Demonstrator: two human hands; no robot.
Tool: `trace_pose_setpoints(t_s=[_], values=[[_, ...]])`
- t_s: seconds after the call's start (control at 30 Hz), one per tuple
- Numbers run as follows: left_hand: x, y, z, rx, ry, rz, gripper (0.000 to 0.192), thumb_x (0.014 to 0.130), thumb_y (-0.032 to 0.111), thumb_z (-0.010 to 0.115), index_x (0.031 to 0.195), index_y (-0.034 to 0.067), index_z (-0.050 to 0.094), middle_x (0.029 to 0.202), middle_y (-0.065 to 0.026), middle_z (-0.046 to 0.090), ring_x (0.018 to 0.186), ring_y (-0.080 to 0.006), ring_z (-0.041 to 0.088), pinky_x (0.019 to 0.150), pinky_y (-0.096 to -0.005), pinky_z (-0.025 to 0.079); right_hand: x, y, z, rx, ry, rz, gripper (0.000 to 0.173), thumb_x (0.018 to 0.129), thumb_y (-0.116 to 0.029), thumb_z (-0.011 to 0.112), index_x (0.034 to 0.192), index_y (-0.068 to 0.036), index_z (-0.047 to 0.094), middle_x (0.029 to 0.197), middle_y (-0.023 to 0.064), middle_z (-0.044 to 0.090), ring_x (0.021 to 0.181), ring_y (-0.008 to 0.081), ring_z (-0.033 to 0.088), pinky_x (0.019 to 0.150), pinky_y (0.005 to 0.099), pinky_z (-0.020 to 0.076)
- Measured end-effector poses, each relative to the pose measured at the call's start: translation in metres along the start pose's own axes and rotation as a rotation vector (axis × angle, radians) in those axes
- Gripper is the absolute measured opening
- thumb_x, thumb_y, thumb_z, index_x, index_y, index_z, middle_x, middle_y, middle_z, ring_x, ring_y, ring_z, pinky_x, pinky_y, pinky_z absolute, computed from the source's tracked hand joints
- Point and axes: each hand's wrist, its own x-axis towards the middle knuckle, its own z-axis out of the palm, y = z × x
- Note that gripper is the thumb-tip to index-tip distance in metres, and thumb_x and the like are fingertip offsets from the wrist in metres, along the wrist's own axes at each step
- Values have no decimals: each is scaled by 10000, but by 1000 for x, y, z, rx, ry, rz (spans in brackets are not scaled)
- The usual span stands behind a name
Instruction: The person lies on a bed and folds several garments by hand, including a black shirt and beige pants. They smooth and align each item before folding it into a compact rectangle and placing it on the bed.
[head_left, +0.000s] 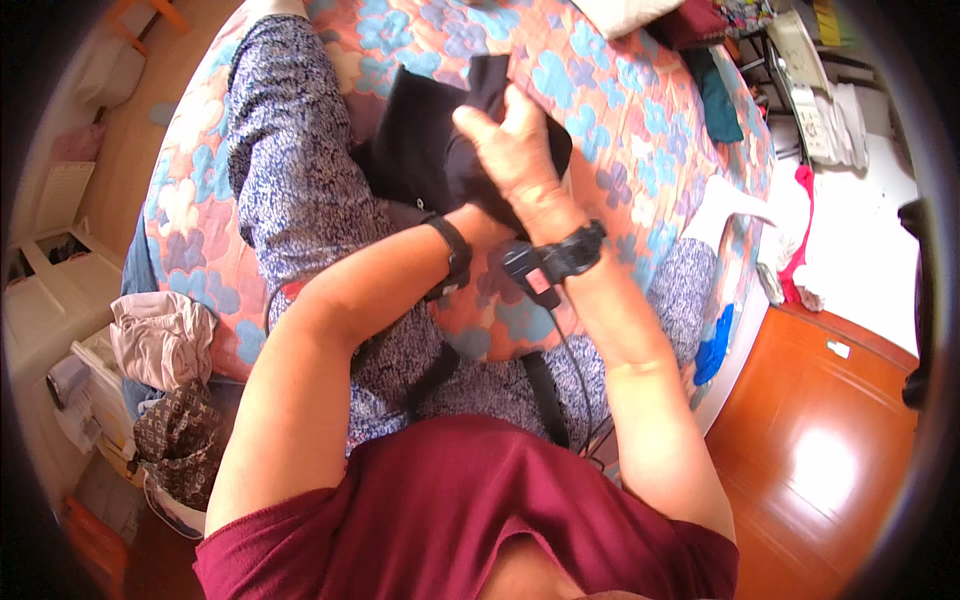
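Note:
A piece of black cloth (416, 131), perhaps a garment, is bunched over the floral bed cover (525, 322) between my spread legs. My right hand (517, 150) grips it from above, with a folded strip of the fabric sticking up past my thumb and fingers. My left hand (484, 225) reaches in underneath, and its fingers are hidden by the cloth. Each wrist wears a black strap, and a dark device with a cable sits at the right one.
White cloth (630, 11) and a dark teal cloth (712, 94) lie on the bed's far side. A crumpled pale garment (161, 337) and a brown patterned cloth (184, 435) are at the left edge. Blue cloth (716, 345) lies by my right knee, beside an orange-brown wooden surface (795, 420).

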Motion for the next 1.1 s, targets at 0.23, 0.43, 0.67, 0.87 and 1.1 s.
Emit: trace_pose_setpoints(t_s=[0.23, 0.43, 0.67, 0.87, 1.1], values=[[-27, -6, 23, 126, -171, -13, 655, 926, 384, 511, 1491, 77, 386, 1580, -117, 311, 1491, -332, 197, 1179, -572, 127, 1, 25, 68, -354, -120, 22, 446, 810, -168, 669, 1160, 55, 503, 956, 308, 635, 911, 451, 648, 807, 497, 518], [-36, -12, 33, 156, -248, -31, 637, 936, 391, 500, 1482, 79, 399, 1566, -121, 333, 1484, -324, 217, 1185, -534, 139, 13, 24, 64, -297, -509, 270, 1070, 837, -349, 699, 1492, 155, 20, 1238, 345, 567, 1188, 433, 566, 1030, 409, 447], [-41, -21, 39, 177, -283, -56, 617, 947, 400, 488, 1471, 82, 415, 1550, -126, 358, 1476, -314, 240, 1191, -490, 153, -15, 15, -10, 314, -518, 43, 607, 933, -127, 660, 1459, 27, 396, 1185, 135, 599, 1097, 155, 608, 958, 309, 503], [-48, -13, 31, 205, -350, -44, 601, 957, 407, 477, 1461, 85, 428, 1536, -130, 379, 1469, -306, 259, 1197, -452, 165, -38, 40, -63, -703, -391, -312, 579, 994, -383, 520, 1477, -80, 417, 1571, 194, 305, 1480, 373, 228, 1184, 530, 201], [-47, 32, -26, -231, -643, -186, 464, 839, 316, 657, 1238, 82, 631, 1247, -155, 636, 1224, -248, 586, 999, -409, 457, -27, 78, -42, -847, -393, -421, 716, 983, -539, 442, 1530, -95, 317, 1595, 230, 222, 1492, 413, 153, 1165, 619, 126]])
